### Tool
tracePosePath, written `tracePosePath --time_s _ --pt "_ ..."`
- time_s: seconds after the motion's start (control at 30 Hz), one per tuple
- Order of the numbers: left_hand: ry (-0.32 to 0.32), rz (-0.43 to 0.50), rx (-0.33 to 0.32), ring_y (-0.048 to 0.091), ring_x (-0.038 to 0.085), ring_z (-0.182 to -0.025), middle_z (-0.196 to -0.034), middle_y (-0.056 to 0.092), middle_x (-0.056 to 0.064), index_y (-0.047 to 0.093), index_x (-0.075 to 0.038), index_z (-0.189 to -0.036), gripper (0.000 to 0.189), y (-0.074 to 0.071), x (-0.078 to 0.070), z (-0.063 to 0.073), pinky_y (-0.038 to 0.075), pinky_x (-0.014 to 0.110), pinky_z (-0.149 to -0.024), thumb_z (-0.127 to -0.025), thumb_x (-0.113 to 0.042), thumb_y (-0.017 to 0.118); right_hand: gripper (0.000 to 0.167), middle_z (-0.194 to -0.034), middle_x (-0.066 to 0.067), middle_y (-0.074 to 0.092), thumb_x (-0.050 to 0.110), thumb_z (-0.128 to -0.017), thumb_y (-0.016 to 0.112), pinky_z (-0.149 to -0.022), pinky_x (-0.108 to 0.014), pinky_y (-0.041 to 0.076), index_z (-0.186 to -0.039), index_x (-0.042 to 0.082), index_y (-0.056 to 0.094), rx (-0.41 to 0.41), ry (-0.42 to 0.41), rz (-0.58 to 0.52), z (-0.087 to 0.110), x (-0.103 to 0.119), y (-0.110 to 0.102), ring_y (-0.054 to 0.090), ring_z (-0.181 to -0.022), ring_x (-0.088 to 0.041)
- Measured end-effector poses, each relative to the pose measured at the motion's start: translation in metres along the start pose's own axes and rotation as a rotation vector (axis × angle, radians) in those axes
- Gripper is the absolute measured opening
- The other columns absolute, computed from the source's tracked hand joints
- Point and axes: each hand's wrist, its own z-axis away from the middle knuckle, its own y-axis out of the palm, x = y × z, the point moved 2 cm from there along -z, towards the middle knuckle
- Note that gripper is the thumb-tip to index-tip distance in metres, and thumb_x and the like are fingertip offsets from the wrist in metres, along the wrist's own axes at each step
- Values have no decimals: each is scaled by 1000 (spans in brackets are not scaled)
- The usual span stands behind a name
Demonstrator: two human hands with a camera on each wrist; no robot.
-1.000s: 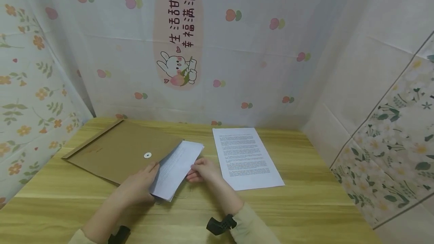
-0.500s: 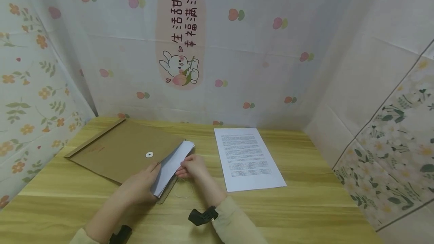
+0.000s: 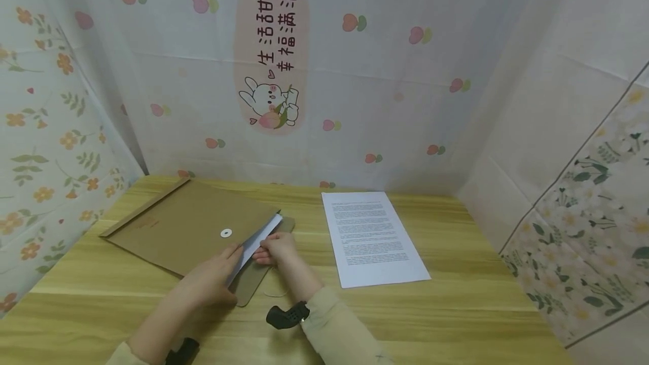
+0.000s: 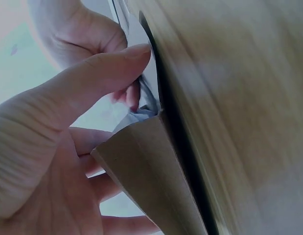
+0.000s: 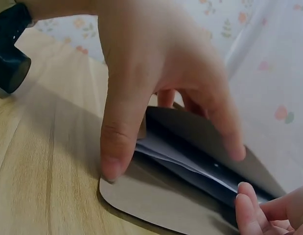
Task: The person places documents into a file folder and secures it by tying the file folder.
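Observation:
A brown paper document envelope (image 3: 177, 218) with a white round button (image 3: 226, 233) lies at the left, its mouth facing right. A stack of white papers (image 3: 266, 231) sits mostly inside, with a narrow strip showing. My left hand (image 3: 208, 279) grips the envelope's near corner; in the right wrist view its thumb is by the flap (image 5: 161, 200) and its fingers are at the upper panel, the mouth gaping between. My right hand (image 3: 279, 248) pinches the papers' outer edge over the flap. In the left wrist view, the left thumb hides part of the papers.
A single printed sheet (image 3: 375, 241) lies flat to the right of the envelope. A thin string loop (image 3: 275, 295) hangs from the flap side onto the wooden table (image 3: 456, 308). Patterned cloth (image 3: 385, 72) encloses the back and sides.
The right hand has moved left with the papers, which have slid deeper into the envelope. More of the flap shows beneath them. The left hand stays at the corner.

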Motion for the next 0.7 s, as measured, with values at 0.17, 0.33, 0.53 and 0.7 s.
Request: tracePosePath --time_s 0.17,0.33,0.53,0.7 --pt "-1 5 0 44 47 -122 -140 36 34 36 17 -137 104 0 1 0 39 56 -97 -55 -17 90 5 -67 -13 67 -7 -90 55 -47 -22 52 -95 -7 57 -16 16 3 -1 -1 3 60 -48 -12" --pt "-3 19 2 45 47 -121 -141 36 34 36 16 -137 103 0 2 -1 40 56 -97 -56 -17 90 5 -63 -8 65 -4 -91 57 -39 -17 46 -95 -4 60 -48 13 34 -3 1 5 57 -44 -8" --pt "5 19 0 46 46 -121 -141 36 33 35 16 -137 104 0 2 -2 41 55 -96 -56 -17 90 3 -63 -9 65 -3 -90 59 -36 -16 43 -88 -2 62 -108 15 63 -7 2 4 55 -43 -7" --pt "9 20 1 45 47 -121 -140 37 33 36 17 -137 103 1 1 -1 40 56 -96 -57 -18 90 4 -63 -8 66 -3 -89 60 -37 -16 43 -87 -2 64 -95 16 86 -6 2 4 56 -43 -7"
